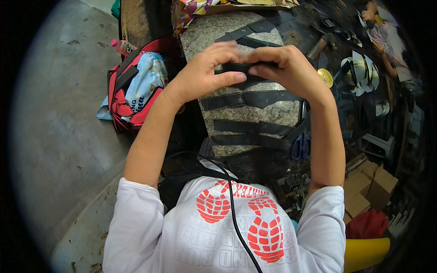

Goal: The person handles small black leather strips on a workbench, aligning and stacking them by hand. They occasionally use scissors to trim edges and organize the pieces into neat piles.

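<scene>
Over a speckled stone slab point(200, 36), my two hands meet at a black strip point(232, 68) of leather-like material. My left hand point(211, 68) has its thumb along the strip's near side, its fingers slightly blurred on the far side. My right hand point(287, 68) pinches the strip's right part between thumb and curled fingers. Just nearer lies a joined black strip point(227, 101) with pale marks, flat on the slab. Two more dark strips point(241, 126) rest nearer still. Beyond my hands, further black strips point(259, 27) lie slanted across the slab.
Blue-handled scissors point(300, 148) lie by the slab's near right corner. A hammer point(317, 48), a round yellow object point(325, 77) and cut pieces point(362, 73) are to the right. Another person point(387, 41) sits far right. A red bag point(123, 100) stands left; cardboard boxes point(368, 186) lie lower right.
</scene>
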Demonstrator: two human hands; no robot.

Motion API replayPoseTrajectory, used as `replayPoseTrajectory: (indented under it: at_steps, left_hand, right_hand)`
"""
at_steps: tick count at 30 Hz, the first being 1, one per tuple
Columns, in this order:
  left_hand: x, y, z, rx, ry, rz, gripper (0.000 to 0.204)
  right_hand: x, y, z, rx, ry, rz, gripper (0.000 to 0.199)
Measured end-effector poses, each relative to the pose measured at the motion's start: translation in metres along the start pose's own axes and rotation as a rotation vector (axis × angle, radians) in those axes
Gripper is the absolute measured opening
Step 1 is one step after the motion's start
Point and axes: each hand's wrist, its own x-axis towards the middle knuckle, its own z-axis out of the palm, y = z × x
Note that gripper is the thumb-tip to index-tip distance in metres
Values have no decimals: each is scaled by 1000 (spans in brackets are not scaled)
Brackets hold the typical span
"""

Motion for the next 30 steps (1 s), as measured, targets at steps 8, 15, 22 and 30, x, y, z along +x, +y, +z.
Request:
replayPoseTrajectory:
  at_steps: [8, 15, 22, 30]
  left_hand:
    - [-22, -27, -6, -69, -91, -618, 28]
    - [-35, -45, -9, 336, -13, -545, 26]
    - [-39, -47, -7, 290, 3, -567, 21]
    - [-42, -45, -6, 305, 15, -576, 22]
  right_hand:
    - [-11, 71, 33, 234, 16, 367, 23]
    - [-33, 87, 27, -98, 20, 477, 23]
    - [-33, 76, 19, -170, 71, 636, 33]
    - [-38, 40, 5, -529, 231, 647, 43]
